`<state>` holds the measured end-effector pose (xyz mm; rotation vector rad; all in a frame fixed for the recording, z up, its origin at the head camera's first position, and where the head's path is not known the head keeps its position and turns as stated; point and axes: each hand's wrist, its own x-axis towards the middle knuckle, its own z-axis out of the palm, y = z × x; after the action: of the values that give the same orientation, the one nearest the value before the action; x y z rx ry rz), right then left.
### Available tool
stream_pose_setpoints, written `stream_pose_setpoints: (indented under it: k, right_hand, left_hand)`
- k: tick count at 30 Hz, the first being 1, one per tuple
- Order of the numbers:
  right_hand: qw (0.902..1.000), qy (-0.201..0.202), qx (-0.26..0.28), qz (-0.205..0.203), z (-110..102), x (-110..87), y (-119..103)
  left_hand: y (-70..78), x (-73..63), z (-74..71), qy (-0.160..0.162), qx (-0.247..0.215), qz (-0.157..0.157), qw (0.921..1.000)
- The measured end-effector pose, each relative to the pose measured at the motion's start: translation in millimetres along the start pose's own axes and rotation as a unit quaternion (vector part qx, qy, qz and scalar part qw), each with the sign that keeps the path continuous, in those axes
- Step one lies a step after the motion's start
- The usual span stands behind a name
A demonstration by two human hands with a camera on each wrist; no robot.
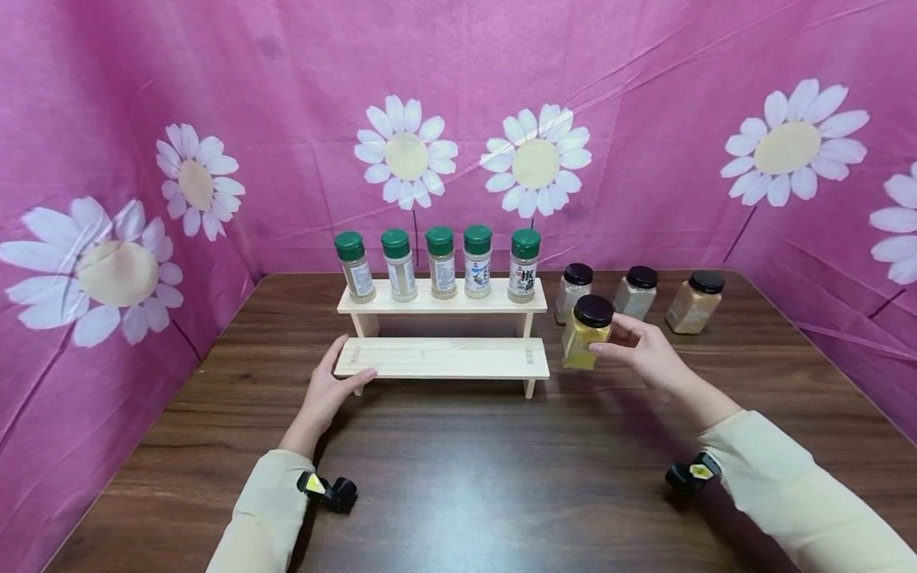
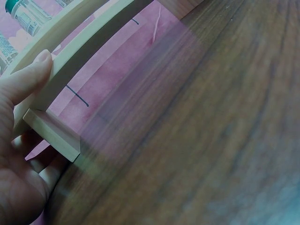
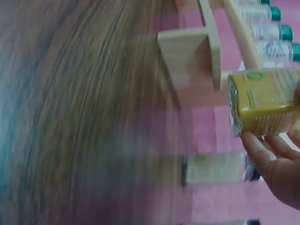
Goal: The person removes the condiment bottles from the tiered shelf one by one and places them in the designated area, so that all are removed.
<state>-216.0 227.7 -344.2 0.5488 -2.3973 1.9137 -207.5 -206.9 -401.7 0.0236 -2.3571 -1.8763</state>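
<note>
My left hand grips the left end of a two-tier wooden spice rack. Its thumb lies on the lower shelf's front edge, and the fingers reach round the end beside the leg. To the right of that shelf, my right hand holds a square clear jar of yellow powder with a black lid. The jar is upright, and its base shows raised off the table in the right wrist view. Several green-capped shaker bottles stand in a row on the upper shelf; the lower one is bare.
Behind the held jar stand three more black-lidded jars: one partly hidden, a pale one and a tan one. All are on the dark wooden table. A pink flowered cloth hangs around the back and sides.
</note>
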Motion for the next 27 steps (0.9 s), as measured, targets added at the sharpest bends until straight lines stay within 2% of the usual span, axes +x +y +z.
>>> stream_pose_setpoints:
  k: [2, 5, 7, 11, 15, 22, 27]
  right_hand:
    - [1.0000, 0.002, -0.004, 0.003, -6.4, 3.0, 14.6]
    - [0.9992, -0.001, 0.039, 0.005, -17.2, 10.0, 42.5]
    - [0.9984, -0.004, 0.055, 0.012, -20.1, 11.4, 48.6]
    - [0.9963, -0.014, 0.080, 0.027, -19.1, 10.0, 38.4]
    - [0.9927, -0.007, 0.104, 0.060, -17.0, 9.8, 26.8]
    - [0.9848, -0.004, 0.157, 0.074, -20.3, 17.2, 36.3]
    - [0.9857, -0.004, 0.140, 0.094, -23.0, 21.1, 41.8]
  left_hand:
    - [0.0, -0.1, 0.0, 0.000, 0.000, -0.002, 1.0000]
    - [-0.1, -0.2, -0.1, 0.002, 0.003, -0.006, 1.0000]
    - [0.2, -0.3, -0.2, 0.003, 0.005, -0.007, 1.0000]
    - [0.3, -0.1, -0.3, 0.003, 0.008, -0.005, 1.0000]
    - [-0.2, 0.6, -0.1, 0.003, 0.009, -0.005, 0.9999]
    - [0.4, 0.1, 0.0, 0.005, 0.016, -0.007, 0.9998]
    - [2.5, -0.6, 0.3, 0.000, 0.007, -0.008, 0.9999]
